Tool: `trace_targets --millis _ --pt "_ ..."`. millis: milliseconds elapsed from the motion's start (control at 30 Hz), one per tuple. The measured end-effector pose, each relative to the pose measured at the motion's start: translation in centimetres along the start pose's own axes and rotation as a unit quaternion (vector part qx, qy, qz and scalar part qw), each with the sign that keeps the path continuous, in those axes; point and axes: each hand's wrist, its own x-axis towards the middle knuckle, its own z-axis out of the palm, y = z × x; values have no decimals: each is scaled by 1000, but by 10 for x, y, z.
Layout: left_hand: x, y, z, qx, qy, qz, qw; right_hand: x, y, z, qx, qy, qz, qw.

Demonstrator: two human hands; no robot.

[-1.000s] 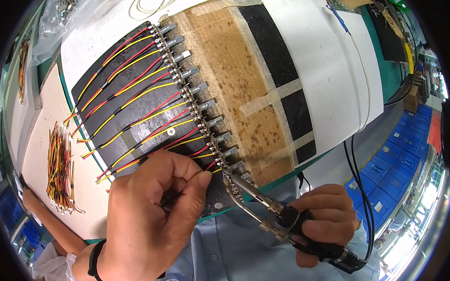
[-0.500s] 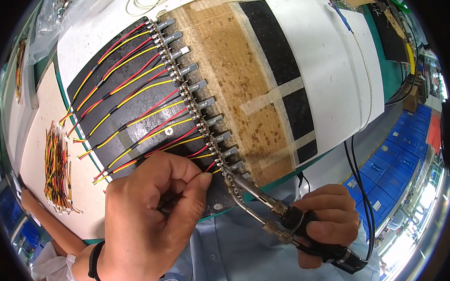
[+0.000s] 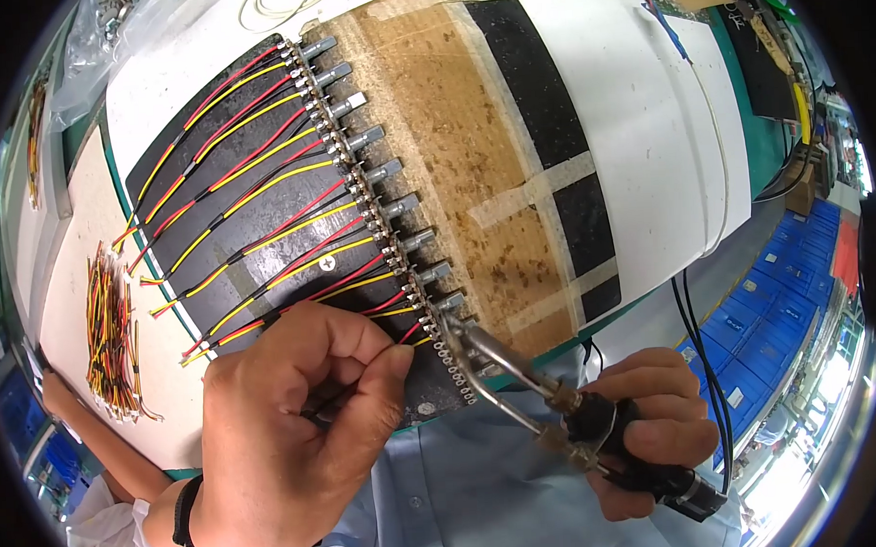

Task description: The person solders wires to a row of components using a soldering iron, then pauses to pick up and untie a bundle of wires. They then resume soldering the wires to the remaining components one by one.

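My left hand point(image 3: 303, 428) is closed in a pinch on a thin red and yellow wire lead, its red strand point(image 3: 410, 332) reaching from the fingertips to a row of small metal-shafted components point(image 3: 378, 215). Wrapped in my right hand point(image 3: 660, 425) is a black-handled soldering iron point(image 3: 591, 421) with a thin curved metal tube beside its barrel. The iron's tip end is at the near part of the row, just right of the pinched lead; exact contact is hard to make out. Red and yellow wires point(image 3: 261, 188) run leftward from the components farther up, over a black board point(image 3: 201, 253).
A bundle of loose wires point(image 3: 109, 333) lies on the pale surface at left. Stained brown cardboard point(image 3: 483, 175) with black strips and tape lies right of the row. Another person's arm point(image 3: 106, 435) shows at lower left. Blue bins point(image 3: 763, 310) and black cables point(image 3: 696, 351) are at right.
The soldering iron and my right hand have shifted slightly to the right, and the tip end has moved a little up along the row. My left hand keeps its pinch, nearly still.
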Motion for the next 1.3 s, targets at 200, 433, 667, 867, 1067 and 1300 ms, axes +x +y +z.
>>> trace_targets --millis 200,433,667,867,1067,1300 --pt "5 -5 -2 16 -32 66 997 11 12 9 -10 25 1 1000" --pt "-2 0 -3 93 -18 82 992 21 31 33 4 83 6 997" --pt "-31 -26 -40 335 195 334 859 1 25 30 109 110 97 983" --pt "-40 -101 -119 138 420 213 872 7 19 36 -8 81 37 996" --pt "-13 -105 -121 333 383 261 822 7 17 36 1 70 37 997" --pt "-30 -90 -130 316 369 327 811 9 15 31 -55 61 30 996"
